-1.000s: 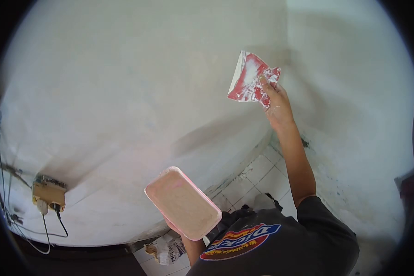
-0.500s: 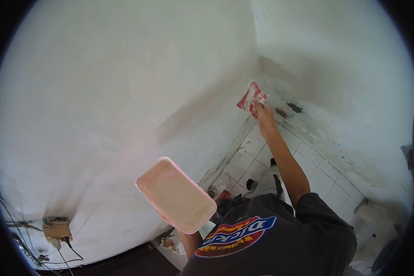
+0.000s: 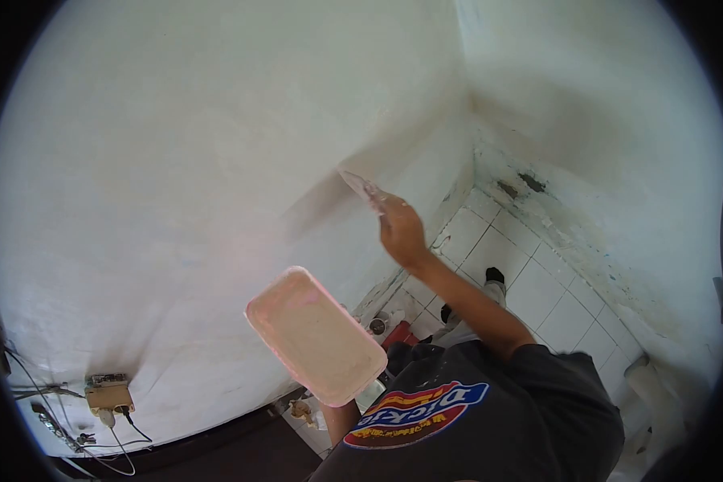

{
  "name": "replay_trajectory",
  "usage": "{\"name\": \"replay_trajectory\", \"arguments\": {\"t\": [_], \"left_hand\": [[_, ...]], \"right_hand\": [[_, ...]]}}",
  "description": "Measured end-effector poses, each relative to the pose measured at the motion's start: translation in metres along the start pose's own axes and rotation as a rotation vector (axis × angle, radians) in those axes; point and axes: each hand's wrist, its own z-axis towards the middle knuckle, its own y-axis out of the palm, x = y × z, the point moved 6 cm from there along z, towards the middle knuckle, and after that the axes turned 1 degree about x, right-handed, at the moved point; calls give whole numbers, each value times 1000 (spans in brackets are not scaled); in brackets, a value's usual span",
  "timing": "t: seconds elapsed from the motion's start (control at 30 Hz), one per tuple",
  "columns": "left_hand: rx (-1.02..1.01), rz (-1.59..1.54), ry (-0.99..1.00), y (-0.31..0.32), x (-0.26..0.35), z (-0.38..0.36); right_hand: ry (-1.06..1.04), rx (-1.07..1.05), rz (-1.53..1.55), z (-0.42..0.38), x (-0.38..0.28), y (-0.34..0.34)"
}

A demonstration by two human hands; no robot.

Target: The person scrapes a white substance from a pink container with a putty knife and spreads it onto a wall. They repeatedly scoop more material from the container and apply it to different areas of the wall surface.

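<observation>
In my right hand is a putty-smeared scraper, seen nearly edge-on, with its blade tip right at the left wall. The fingers are closed round its handle. A rectangular pink-rimmed tray, coated inside with pale putty, is held up by my left hand. That hand is hidden beneath the tray; only the forearm shows below its lower edge. Smooth pale patches and the arm's shadow lie on the wall around the scraper.
Two walls meet in a corner; the right wall has peeling paint and dark holes low down. White tiles cover the floor under my feet. A socket box with plugs and loose cables is on the lower left wall.
My right hand has moved left from near the corner to the left wall, turning the scraper from face-on to edge-on. The tray has shifted slightly right in view.
</observation>
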Motion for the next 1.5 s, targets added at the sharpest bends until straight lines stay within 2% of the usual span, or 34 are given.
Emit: {"name": "replay_trajectory", "arguments": {"t": [0.07,0.13,0.17,0.23,0.33,0.37,0.43,0.47,0.6,0.63,0.7,0.8,0.83,0.9,0.93,1.0,1.03,1.1,1.13,1.2,1.27,1.37,1.43,1.5], "left_hand": [[-2,-1,-3,-4,3,-1],[1,-8,-3,-8,3,-4],[-2,-8,-4,-10,5,-5],[-9,-3,-8,-12,8,-6],[-21,-9,-9,-14,10,-8],[-23,-11,-11,-15,10,-9],[-25,-9,-24,-17,11,-10],[-30,-7,-31,-17,13,-10],[-44,-7,-36,-17,15,-11],[-47,-6,-36,-17,15,-11],[-59,-8,-34,-17,17,-9],[-70,-22,-32,-18,16,-7],[-74,-24,-35,-19,16,-6],[-74,-23,-44,-20,17,-6],[-75,-24,-46,-21,18,-6],[-74,-26,-42,-21,17,-7],[-75,-26,-40,-21,17,-8],[-75,-25,-38,-22,17,-8],[-78,-27,-38,-22,18,-8],[-82,-27,-38,-24,21,-5],[-85,-33,-36,-25,22,-3],[-88,-29,-48,-26,24,-3],[-90,-35,-48,-24,21,-4],[-91,-35,-47,-23,19,-7]], "right_hand": [[38,133,20,18,17,-22],[312,205,-29,56,51,-36],[310,207,-28,69,57,-30],[88,281,-249,83,48,-15],[-10,249,-256,51,26,0],[-12,250,-258,42,15,-6],[9,61,62,31,0,-12],[10,69,60,35,4,-17],[356,164,-9,99,55,-51],[353,166,-6,101,57,-46],[130,255,-231,104,51,-32],[-24,132,-242,50,19,-6],[-27,135,-244,44,11,-11],[-44,22,-57,40,-4,-18],[-49,94,-79,47,9,-24],[115,216,42,82,34,-49],[114,216,45,96,43,-47],[77,297,-199,108,58,-44],[-32,280,-279,99,48,-25],[-98,224,-268,65,18,-3],[-82,8,-171,29,-1,11],[-61,12,-96,26,12,-13],[240,127,37,71,41,-46],[210,262,-15,124,50,-75]]}}
